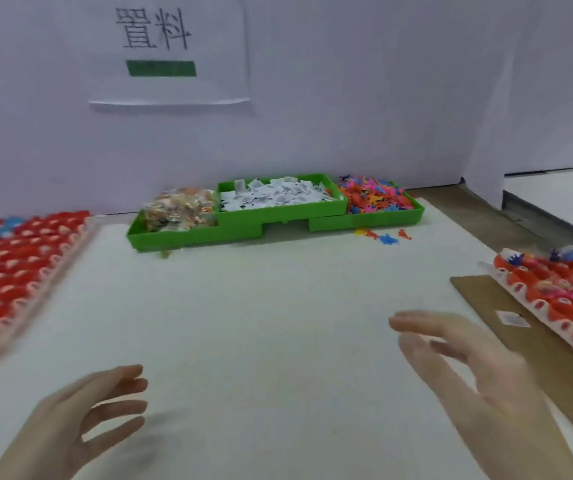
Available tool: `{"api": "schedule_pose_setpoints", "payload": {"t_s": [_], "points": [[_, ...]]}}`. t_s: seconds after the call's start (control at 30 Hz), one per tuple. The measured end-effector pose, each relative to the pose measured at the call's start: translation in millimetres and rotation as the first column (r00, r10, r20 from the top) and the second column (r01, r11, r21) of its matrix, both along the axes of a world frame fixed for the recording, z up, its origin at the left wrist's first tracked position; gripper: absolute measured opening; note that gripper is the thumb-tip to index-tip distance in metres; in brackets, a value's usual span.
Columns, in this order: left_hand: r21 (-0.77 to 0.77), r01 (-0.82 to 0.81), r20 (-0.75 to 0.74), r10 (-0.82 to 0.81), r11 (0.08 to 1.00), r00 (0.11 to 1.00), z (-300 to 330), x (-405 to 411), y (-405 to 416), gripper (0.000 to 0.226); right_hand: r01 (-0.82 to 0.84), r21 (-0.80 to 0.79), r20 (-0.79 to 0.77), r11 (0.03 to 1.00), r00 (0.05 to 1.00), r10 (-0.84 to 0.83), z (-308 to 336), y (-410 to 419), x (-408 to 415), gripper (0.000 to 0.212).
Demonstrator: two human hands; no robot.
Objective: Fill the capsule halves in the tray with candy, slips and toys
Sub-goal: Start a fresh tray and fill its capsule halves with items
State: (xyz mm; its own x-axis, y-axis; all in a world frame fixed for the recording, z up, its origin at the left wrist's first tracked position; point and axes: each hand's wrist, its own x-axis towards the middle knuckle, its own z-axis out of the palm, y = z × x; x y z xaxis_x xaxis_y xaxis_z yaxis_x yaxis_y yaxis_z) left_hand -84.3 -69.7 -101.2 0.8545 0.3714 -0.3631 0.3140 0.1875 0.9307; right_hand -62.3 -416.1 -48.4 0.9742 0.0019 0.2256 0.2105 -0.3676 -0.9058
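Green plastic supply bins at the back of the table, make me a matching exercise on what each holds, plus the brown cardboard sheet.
Things:
1. left green plastic bin
2. middle green plastic bin
3. right green plastic bin
4. brown cardboard sheet

Contents or place:
A. small colourful plastic toys
B. under the right-hand tray of red capsule halves
C. wrapped candy
D. white paper slips

Pairs: 1-C, 2-D, 3-A, 4-B

The scene is evenly and brightly lit from above, with a cool, slightly violet cast on the wall; only a faint, soft shadow is cast under the left hand; no glare is seen; both hands are smeared by motion blur, the right hand most; the left tray is blurred; straight lines are bent at the edges.
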Motion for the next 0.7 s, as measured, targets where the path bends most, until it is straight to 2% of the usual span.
{"api": "schedule_pose_setpoints", "payload": {"t_s": [0.03, 0.07, 0.13, 0.2, 0.33, 0.43, 0.53, 0.7], "points": [[-0.009, -0.091, 0.024, 0.091, 0.996, 0.996, 1, -12, 17, 0.021, -0.088, 0.05, 0.026, 0.995, 0.996, 0.087, 1, 22, 6, 0.01], [-0.036, -0.146, -0.016, 0.145, 0.989, 0.989, 1, -18, 30, 0.019, -0.137, 0.064, -0.126, 0.988, 0.982, 0.144, 0, 50, 6, 0.01], [-0.093, -0.305, -0.019, 0.304, 0.948, 0.952, 4, -31, 60, 0.017, -0.346, 0.055, -0.24, 0.937, 0.906, 0.348, -6, 94, 19, 0.011], [-0.142, -0.408, -0.018, 0.41, 0.902, 0.912, 6, -42, 86, 0.014, -0.374, 0.027, -0.264, 0.927, 0.892, 0.368, -13, 122, 33, 0.009], [-0.31, -0.48, 0.008, 0.507, 0.821, 0.862, 4, -52, 123, 0.017, -0.45, 0.039, -0.318, 0.892, 0.841, 0.438, -27, 156, 36, 0.008], [-0.435, -0.495, 0.006, 0.552, 0.752, 0.834, 4, -45, 140, 0.037, -0.49, 0.045, -0.333, 0.87, 0.814, 0.476, -37, 161, 36, 0.013], [-0.504, -0.492, 0.003, 0.571, 0.71, 0.821, 7, -28, 150, 0.047, -0.503, 0.044, -0.36, 0.863, 0.798, 0.483, -43, 158, 36, 0.022], [-0.54, -0.482, 0.047, 0.597, 0.69, 0.801, 4, -2, 170, 0.042, -0.494, 0.102, -0.403, 0.863, 0.773, 0.49, -43, 166, 48, 0.03]]}}
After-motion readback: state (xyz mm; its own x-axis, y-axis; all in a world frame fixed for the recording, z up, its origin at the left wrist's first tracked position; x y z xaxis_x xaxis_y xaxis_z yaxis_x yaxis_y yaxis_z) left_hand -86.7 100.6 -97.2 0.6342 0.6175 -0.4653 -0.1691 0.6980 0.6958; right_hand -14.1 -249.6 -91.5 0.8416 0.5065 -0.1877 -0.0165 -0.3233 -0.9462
